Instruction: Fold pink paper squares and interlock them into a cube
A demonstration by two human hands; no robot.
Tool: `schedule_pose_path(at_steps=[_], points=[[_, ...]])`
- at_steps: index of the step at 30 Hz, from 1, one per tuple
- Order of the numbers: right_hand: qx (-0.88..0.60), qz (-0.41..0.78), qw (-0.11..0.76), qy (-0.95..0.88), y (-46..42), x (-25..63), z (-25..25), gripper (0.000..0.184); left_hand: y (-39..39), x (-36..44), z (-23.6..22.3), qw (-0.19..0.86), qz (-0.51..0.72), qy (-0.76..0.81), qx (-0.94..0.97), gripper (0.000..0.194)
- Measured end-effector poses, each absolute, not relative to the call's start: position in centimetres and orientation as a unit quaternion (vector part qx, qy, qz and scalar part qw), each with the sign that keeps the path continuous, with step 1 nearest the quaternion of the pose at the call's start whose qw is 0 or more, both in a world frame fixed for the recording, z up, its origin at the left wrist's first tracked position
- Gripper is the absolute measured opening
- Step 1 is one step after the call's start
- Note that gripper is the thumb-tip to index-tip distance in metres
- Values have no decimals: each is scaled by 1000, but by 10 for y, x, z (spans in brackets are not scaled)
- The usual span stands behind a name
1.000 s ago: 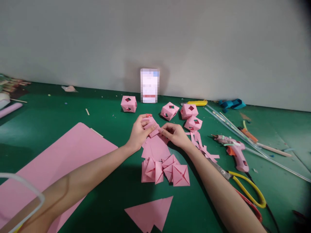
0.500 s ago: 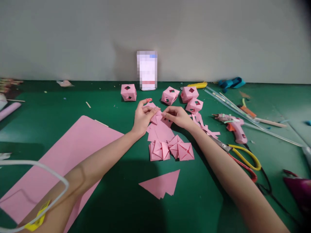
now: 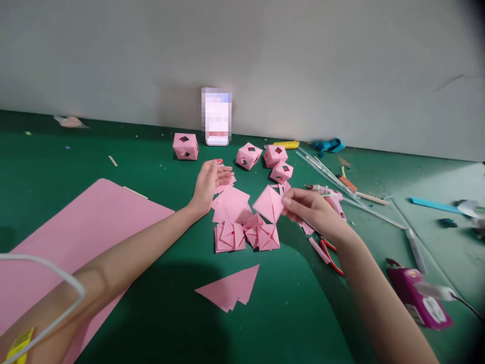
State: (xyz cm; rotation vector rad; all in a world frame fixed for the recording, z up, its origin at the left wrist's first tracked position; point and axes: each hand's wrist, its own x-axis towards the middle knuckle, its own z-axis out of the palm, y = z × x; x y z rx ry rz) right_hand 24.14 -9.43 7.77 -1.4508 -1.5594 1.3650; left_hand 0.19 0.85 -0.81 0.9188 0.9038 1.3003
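My right hand (image 3: 312, 212) pinches a folded pink paper piece (image 3: 268, 203) and holds it just above the green table. My left hand (image 3: 209, 183) hovers with fingers stretched out over flat pink paper squares (image 3: 231, 205), holding nothing. Below these lies a cluster of several folded pink units (image 3: 246, 236). Behind them stand several finished pink paper cubes with square holes, one at the left (image 3: 185, 146) and three at the right (image 3: 248, 155), (image 3: 275, 155), (image 3: 281, 172).
A large pink sheet (image 3: 76, 237) covers the table's left. Folded pink triangles (image 3: 229, 290) lie in front. Red-handled scissors (image 3: 329, 253), a pink glue gun (image 3: 329, 194), glue sticks (image 3: 326, 177), a purple box (image 3: 419, 298) and a blurred card (image 3: 216, 116) by the wall are at the right and back.
My right hand has pulled the folded piece away to the right and lifted it. My left hand let go and opened. The view has swung right.
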Motion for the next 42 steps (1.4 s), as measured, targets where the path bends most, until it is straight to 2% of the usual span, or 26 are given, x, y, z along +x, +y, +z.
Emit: schedule_pose_path(at_steps=[3,6,10,14,15,17,21,24,33,42], points=[[-550,536,179,-615,-125,253,72,33,8,2,-8,608,565,390,398,39],[-571,509,144,-627,-135,255,56,34,7,1,-8,605,567,391,399,38],[-589,459,158,-646,-135,251,47,37,7,1,-8,606,563,391,404,35],[-667,262,261,-647,-148,236,48,35,8,1,-7,606,558,396,404,31],[-661,207,293,-659,-154,230,46,37,8,1,-7,606,557,397,406,30],[-591,152,287,-738,-163,217,39,47,8,2,-7,606,554,399,410,30],[-531,54,185,-825,-165,194,23,79,7,2,-7,604,551,398,415,31],[-516,2,138,-845,-152,181,18,87,5,2,-7,595,546,397,436,33],[-476,43,65,-876,-121,170,4,64,1,2,-6,567,513,400,505,40],[-512,41,53,-856,-113,192,0,57,1,3,-6,572,510,408,496,39]])
